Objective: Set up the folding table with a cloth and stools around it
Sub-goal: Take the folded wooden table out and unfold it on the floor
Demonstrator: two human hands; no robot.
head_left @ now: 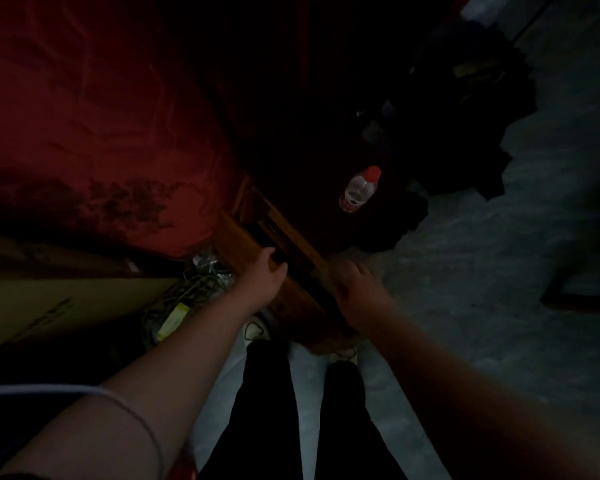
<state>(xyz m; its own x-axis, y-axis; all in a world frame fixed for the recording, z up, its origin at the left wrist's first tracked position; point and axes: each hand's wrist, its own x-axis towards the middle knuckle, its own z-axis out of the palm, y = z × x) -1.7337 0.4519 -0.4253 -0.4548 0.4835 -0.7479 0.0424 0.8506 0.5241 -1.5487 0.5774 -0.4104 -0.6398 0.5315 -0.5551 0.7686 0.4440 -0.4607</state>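
Observation:
The scene is very dark. A folded wooden table (257, 258) stands on edge in front of my legs, a brown slab running from upper left to lower right. My left hand (269, 271) grips its upper edge, fingers curled over the top. My right hand (355, 289) rests on the same edge further right; whether its fingers curl round the edge is blurred. No cloth or stools can be made out.
A red draped surface (94, 133) fills the left. A clear bottle with a red cap (361, 188) lies in the dark beyond the table. Tangled cables and a yellow item (177, 317) sit by a cardboard box (49, 306). Grey floor (482, 271) spreads right.

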